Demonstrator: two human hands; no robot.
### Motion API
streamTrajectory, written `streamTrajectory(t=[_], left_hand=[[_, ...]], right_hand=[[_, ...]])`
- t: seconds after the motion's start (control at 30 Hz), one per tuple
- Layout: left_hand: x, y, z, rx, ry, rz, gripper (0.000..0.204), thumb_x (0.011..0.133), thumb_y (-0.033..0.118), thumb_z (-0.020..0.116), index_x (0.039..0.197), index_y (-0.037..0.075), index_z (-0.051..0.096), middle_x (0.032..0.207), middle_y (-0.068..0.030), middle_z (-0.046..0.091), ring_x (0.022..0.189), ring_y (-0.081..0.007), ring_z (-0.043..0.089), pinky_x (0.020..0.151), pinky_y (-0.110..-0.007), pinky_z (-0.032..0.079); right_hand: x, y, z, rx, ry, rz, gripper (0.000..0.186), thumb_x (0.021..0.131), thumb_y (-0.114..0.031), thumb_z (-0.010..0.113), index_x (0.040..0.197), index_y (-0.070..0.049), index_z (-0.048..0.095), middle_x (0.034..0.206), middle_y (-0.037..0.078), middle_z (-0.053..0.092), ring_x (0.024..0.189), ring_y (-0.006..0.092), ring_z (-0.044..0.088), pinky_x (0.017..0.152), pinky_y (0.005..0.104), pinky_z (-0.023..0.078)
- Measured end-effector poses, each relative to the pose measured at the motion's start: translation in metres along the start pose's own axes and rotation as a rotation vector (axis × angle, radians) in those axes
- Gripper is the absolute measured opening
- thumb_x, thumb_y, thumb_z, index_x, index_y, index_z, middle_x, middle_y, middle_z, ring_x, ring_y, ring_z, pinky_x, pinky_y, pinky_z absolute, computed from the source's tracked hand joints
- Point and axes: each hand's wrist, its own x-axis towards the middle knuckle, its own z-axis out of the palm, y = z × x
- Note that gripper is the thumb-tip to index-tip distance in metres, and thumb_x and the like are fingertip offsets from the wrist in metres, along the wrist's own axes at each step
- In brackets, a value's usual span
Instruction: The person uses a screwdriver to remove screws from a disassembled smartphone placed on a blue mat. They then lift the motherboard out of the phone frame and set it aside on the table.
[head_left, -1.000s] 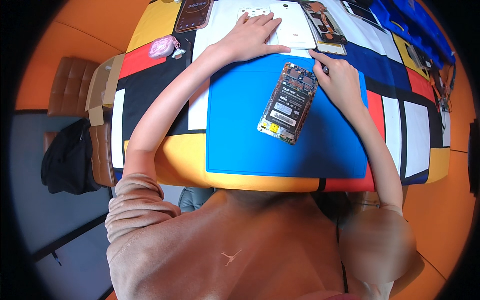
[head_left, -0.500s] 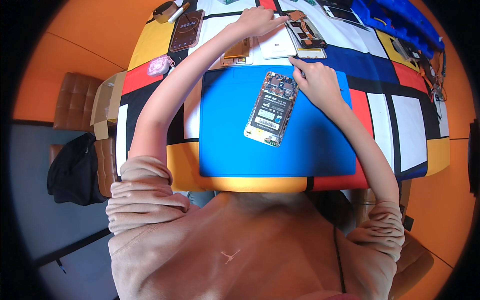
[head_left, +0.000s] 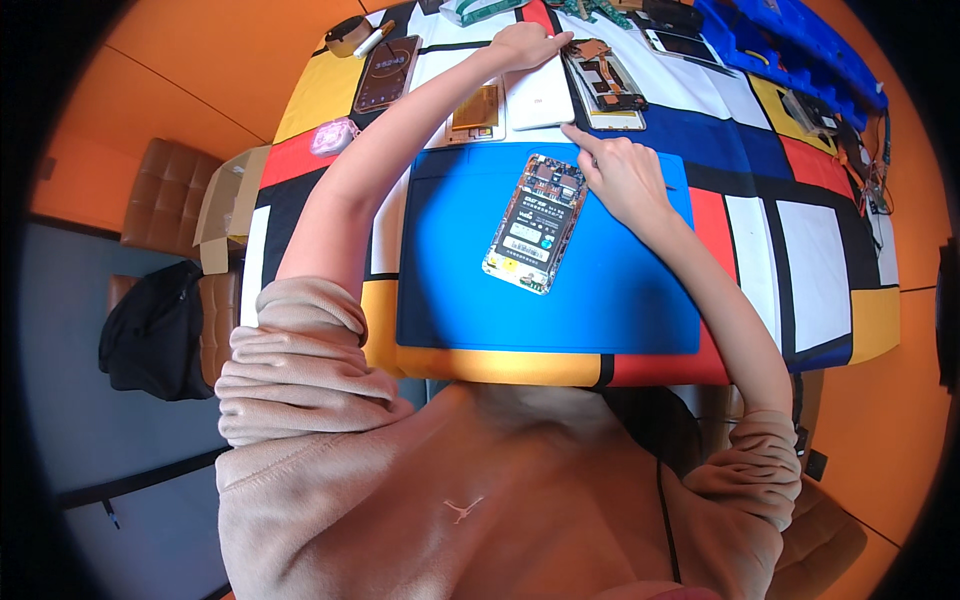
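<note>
A white phone back cover (head_left: 540, 98) lies on the patterned cloth beyond the blue mat. Over its far edge is my left hand (head_left: 525, 46), index finger stretched out near the far right corner. My right hand (head_left: 627, 178) has its index finger extended to the cover's near right corner, with the other fingers partly curled. Below that hand, an opened phone (head_left: 533, 225) with bare circuit board and black battery rests on the blue mat (head_left: 450, 310). Right of the cover sits a stack of dismantled phone parts (head_left: 608, 85); on its left is another opened phone with a copper-coloured battery (head_left: 476, 108).
A dark phone with a lit screen (head_left: 387, 75), a pink case (head_left: 334, 137) and a roll of tape (head_left: 348, 37) with a white pen lie at the left. Blue parts bins (head_left: 790, 55) stand at the far right. An open cardboard box (head_left: 228, 205) is beside the table.
The white cover has shifted slightly left, and a dark gap now shows between it and the stacked parts. Both hands have moved with it. The whole view has tilted a little.
</note>
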Motion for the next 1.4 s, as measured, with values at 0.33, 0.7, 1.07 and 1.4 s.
streamTrajectory(t=[0.33,0.7,1.07,1.4], left_hand=[[-0.021,0.023,-0.011,-0.020,0.010,0.039,0.052,0.102,0.049,0.048,0.100,0.008,0.080,0.092,-0.0164,0.076,0.086,-0.0320,0.074,0.085,-0.045,0.056],[-0.026,0.019,-0.006,0.070,0.154,0.164,0.040,0.099,0.037,0.053,0.087,0.010,0.080,0.079,-0.0174,0.073,0.076,-0.0337,0.072,0.077,-0.046,0.058],[-0.031,0.015,-0.003,0.114,0.232,0.174,0.037,0.095,0.034,0.057,0.084,0.005,0.077,0.078,-0.0181,0.072,0.075,-0.0329,0.072,0.075,-0.043,0.058],[-0.065,0.029,0.014,0.067,0.115,0.149,0.051,0.101,0.041,0.049,0.126,-0.002,0.061,0.127,-0.0264,0.061,0.120,-0.0385,0.060,0.106,-0.049,0.045]], right_hand=[[-0.001,0.003,0.003,-0.001,0.238,0.107,0.015,0.092,-0.014,0.063,0.099,-0.004,0.071,0.073,0.017,0.072,0.064,0.0326,0.072,0.058,0.0434,0.056],[0.001,0.008,0.007,0.073,0.205,-0.004,0.014,0.092,-0.016,0.062,0.094,-0.003,0.066,0.066,0.017,0.068,0.061,0.0346,0.070,0.058,0.0459,0.056],[0.001,0.007,0.005,0.088,0.226,0.057,0.015,0.092,-0.016,0.061,0.101,-0.005,0.066,0.069,0.018,0.069,0.065,0.0374,0.071,0.059,0.0473,0.057],[0.010,0.037,-0.003,-0.009,0.276,0.198,0.020,0.094,-0.017,0.059,0.106,-0.005,0.068,0.072,0.021,0.071,0.068,0.0381,0.072,0.063,0.0492,0.058]])
